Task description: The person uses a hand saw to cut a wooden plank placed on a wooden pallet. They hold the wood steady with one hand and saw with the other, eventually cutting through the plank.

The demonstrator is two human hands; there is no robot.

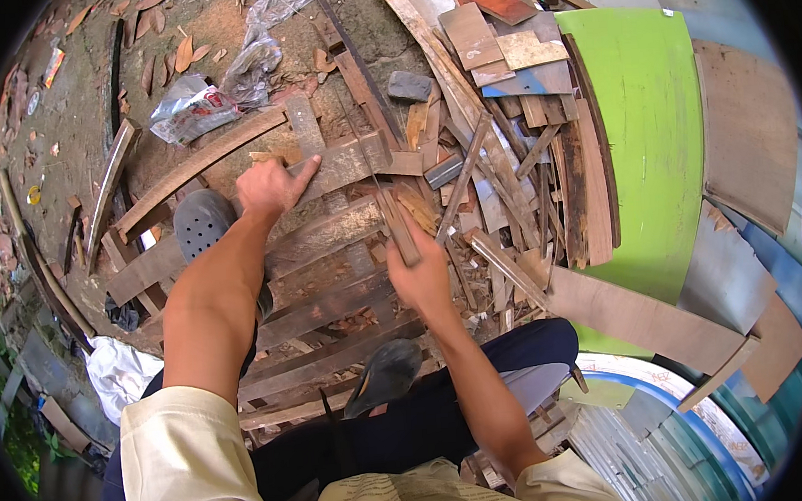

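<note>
The board (354,161) lay under the left hand (273,182) (finger closure not discernible), ahead of the right hand (421,269), fingers clamped on the saw (397,225).

Bright, diffuse daylight with soft shadows, strong fisheye bending toward the black rim.

Scrap wood (539,150) (a tangled heap) bars the right hand (421,275) rightward; upper-left ground (80,100) offers room.

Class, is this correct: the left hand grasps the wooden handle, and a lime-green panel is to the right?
Wrong hand: the head view shows the right hand grasping the wooden handle; the left hand is on a board. The lime-green panel is to the right.
</note>
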